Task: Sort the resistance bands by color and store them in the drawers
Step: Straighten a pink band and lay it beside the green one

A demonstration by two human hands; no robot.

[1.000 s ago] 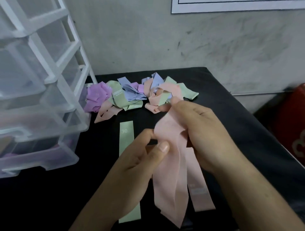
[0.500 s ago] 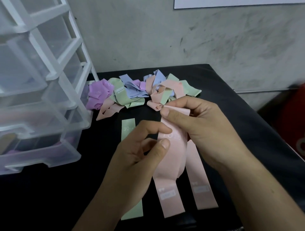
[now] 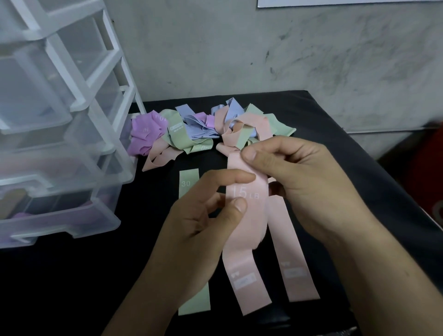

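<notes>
1. Nearest to us, two bare arms come up from the bottom edge, which cuts them off.
2. The left hand (image 3: 191,227) pinches the held pink band (image 3: 244,239). Its thumb sits on the front, just under the print "15 LB". Its first finger lies across the band higher up. We cannot see its other fingers well.
3. The right hand (image 3: 306,182) grips the top end of the same band. Its thumb presses on the front, and its fingers curl behind, partly hidden by the band.
4. The held pink band hangs down from both hands, and its low end rests on the black table (image 3: 72,287). It has a small white label there, too blurry for us to read.
5. Just to the right, a second pink band (image 3: 292,259) lies flat on the table. Its top end is hidden under the right hand.
6. On the left lies a flat green band (image 3: 189,182) with "30" on its far end. The left hand hides its middle.
7. Farther back sits a pile of bands (image 3: 203,134), purple, green, blue and pink, all tangled. We cannot count them.
8. On the left stand the clear plastic drawers (image 3: 60,144), cut off by the left and top edges. Something purple shows dimly through the lowest one.
9. Behind it all is a grey wall (image 3: 263,60). A white sheet (image 3: 335,2) is cut off at the top. We cannot tell what the blurry red thing (image 3: 426,172) at the right edge is.
</notes>
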